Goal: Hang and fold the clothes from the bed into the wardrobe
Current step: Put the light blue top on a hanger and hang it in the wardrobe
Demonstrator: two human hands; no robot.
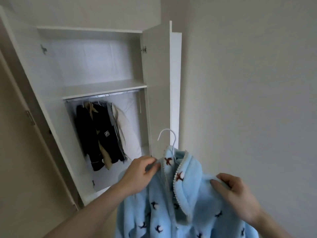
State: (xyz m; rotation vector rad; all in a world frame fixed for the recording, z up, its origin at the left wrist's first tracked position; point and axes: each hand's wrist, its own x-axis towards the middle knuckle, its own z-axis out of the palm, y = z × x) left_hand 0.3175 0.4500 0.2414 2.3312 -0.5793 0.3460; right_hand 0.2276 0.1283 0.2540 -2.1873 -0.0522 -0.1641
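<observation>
A person holds up a fluffy light-blue garment (187, 200) in front of an open white wardrobe (96, 90). The garment is patterned with small dark bird shapes, and a row of pearl-like beads runs along the edge of its collar. It sits on a white hanger (169, 140), whose hook rises above the neckline and curves toward the left.

The left hand (139, 174) pinches the fabric at the garment's left shoulder, just beside the collar, with fingers curled inward and the thumb pressed against them. The right hand (240, 196) grips the opposite shoulder — fingers curled over the top of the plush fabric, thumb tip on the front of it. Both forearms reach up from the bottom of the view, and the lower part of the garment runs out of frame.

The wardrobe stands to the left and behind the garment, with its right door (173, 83) swung open edge-on. An upper shelf (103, 88) divides it, and a metal rail (103, 97) runs just beneath that shelf. From the rail hang several clothes (101, 134) bunched at the left side — a dark jacket with a small light patch, and beige, grey and cream pieces behind it. A plain pale wall (248, 83) fills the right side.
</observation>
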